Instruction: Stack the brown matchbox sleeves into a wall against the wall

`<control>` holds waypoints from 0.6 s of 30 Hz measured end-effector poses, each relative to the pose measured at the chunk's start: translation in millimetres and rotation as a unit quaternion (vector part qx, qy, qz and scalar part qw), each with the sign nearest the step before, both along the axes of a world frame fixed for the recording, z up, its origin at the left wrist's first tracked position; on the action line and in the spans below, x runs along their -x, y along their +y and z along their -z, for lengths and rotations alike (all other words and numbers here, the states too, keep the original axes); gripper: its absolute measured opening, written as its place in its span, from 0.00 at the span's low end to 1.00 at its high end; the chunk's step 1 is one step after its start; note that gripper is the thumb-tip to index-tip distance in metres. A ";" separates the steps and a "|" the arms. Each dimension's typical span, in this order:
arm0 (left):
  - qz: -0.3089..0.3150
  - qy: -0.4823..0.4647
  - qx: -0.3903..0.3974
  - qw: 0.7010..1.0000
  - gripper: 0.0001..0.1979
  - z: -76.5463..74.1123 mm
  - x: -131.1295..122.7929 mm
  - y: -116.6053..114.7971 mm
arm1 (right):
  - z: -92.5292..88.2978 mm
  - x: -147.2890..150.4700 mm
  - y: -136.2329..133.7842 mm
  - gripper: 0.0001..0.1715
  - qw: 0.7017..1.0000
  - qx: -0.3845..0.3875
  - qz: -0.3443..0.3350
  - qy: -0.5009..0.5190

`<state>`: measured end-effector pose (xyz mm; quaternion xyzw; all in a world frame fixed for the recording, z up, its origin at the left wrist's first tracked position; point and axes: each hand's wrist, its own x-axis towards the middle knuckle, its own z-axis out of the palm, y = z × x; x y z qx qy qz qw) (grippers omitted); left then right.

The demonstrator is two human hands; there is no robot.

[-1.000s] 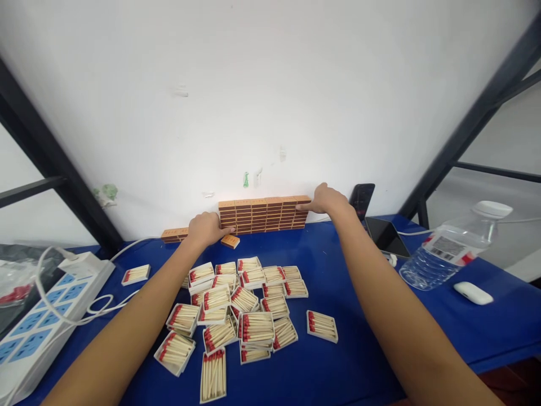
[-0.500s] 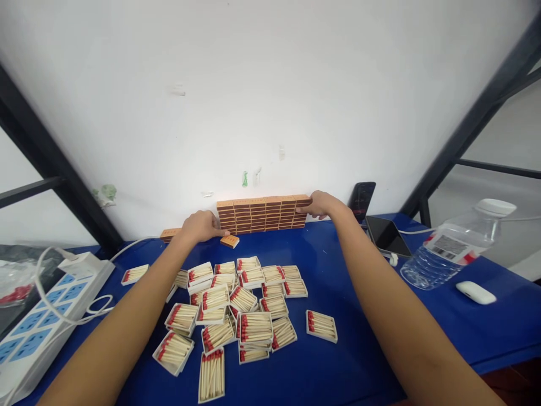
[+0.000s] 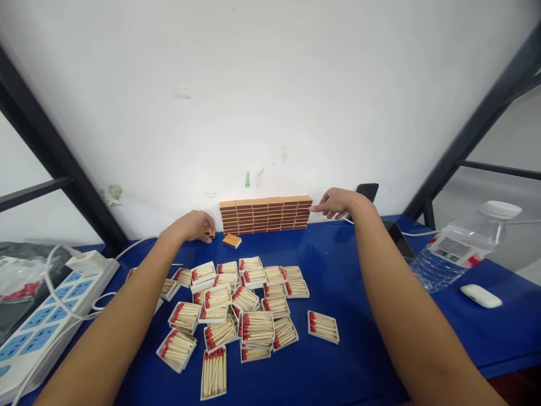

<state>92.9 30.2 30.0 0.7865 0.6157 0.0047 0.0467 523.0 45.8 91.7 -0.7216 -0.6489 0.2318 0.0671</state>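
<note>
Against the wall stands a block of stacked orange-brown matchboxes (image 3: 266,215), several columns wide. My left hand (image 3: 195,226) is closed around a matchbox (image 3: 208,230) on the table, just left of the block. One loose matchbox (image 3: 232,241) lies in front of the block's left end. My right hand (image 3: 335,203) is at the block's right end, its index finger stretched toward the edge and its other fingers apart, holding nothing. Many white trays of red-tipped matches (image 3: 257,327) lie piled on the blue table.
A power strip (image 3: 46,316) with white cables and a plastic bag (image 3: 25,276) are at the left. On the right are a phone (image 3: 367,192), a dark tablet-like device (image 3: 397,238), a water bottle (image 3: 460,248) and a white case (image 3: 480,295).
My left hand has left the loose matchbox and now holds the one that was farther left. My right hand has moved slightly right, off the top of the block.
</note>
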 end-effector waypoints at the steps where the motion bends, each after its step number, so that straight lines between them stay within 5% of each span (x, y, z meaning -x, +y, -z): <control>1: 0.005 0.006 0.002 1.000 0.22 2.8 0.7 1.8 | -1.8 -1.1 -1.2 0.32 1.000 -0.001 -0.002 -0.001; 18: -0.009 -0.002 0.050 0.999 0.19 11.0 0.1 6.0 | -26.8 3.2 -22.4 0.34 0.999 -0.017 -0.050 0.010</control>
